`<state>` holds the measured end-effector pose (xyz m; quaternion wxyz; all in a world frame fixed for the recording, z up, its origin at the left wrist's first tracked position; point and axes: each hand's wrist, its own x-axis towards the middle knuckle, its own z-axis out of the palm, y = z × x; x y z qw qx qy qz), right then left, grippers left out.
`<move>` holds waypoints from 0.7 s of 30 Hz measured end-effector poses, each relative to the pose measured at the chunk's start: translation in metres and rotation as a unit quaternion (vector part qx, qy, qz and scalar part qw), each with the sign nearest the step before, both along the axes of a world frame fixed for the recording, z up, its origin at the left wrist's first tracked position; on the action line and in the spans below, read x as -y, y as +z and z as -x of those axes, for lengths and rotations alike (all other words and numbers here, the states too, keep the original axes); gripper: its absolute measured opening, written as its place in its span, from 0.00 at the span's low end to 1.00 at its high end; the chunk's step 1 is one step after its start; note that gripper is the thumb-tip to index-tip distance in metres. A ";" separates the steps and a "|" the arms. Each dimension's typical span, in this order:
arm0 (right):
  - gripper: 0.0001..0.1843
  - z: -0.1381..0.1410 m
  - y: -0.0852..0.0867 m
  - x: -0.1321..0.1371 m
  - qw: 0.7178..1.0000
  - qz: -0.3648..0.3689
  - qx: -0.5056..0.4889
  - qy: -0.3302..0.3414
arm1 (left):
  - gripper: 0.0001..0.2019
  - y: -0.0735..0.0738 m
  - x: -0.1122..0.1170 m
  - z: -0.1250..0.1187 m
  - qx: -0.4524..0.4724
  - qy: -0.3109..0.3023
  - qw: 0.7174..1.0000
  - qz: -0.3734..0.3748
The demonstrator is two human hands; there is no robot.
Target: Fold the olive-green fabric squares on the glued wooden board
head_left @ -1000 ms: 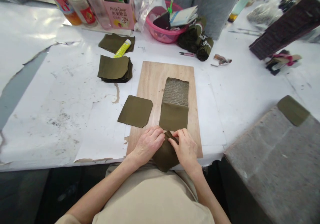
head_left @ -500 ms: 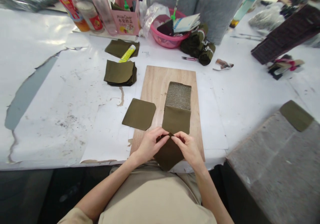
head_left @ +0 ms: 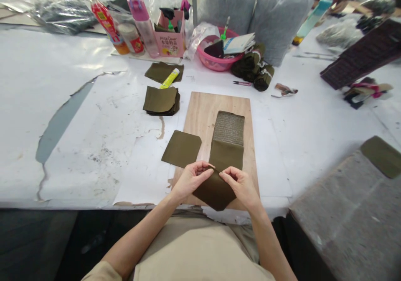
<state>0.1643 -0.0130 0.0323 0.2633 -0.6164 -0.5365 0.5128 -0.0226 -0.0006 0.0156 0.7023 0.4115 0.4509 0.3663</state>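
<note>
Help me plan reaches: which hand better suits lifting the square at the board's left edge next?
Probably the left hand: nearer that square than the right hand, though both hold another piece.

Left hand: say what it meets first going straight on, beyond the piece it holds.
The left hand would probably meet the half-textured olive piece on the board, though depth is unclear.

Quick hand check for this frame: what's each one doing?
Left hand: closed, pinching the dark olive piece by its upper edge.
Right hand: closed, pinching the same edge.
</note>
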 end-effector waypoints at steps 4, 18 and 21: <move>0.16 0.001 0.004 -0.005 0.999 -0.015 0.016 0.037 | 0.14 0.003 -0.005 0.004 -0.069 -0.004 0.995 -0.070; 0.12 0.006 0.024 -0.027 0.971 -0.125 0.102 0.178 | 0.07 0.025 -0.007 0.029 -0.280 -0.080 0.922 -0.257; 0.12 0.011 0.023 -0.031 0.968 -0.139 0.114 0.176 | 0.07 0.029 -0.009 0.029 -0.302 -0.090 0.906 -0.283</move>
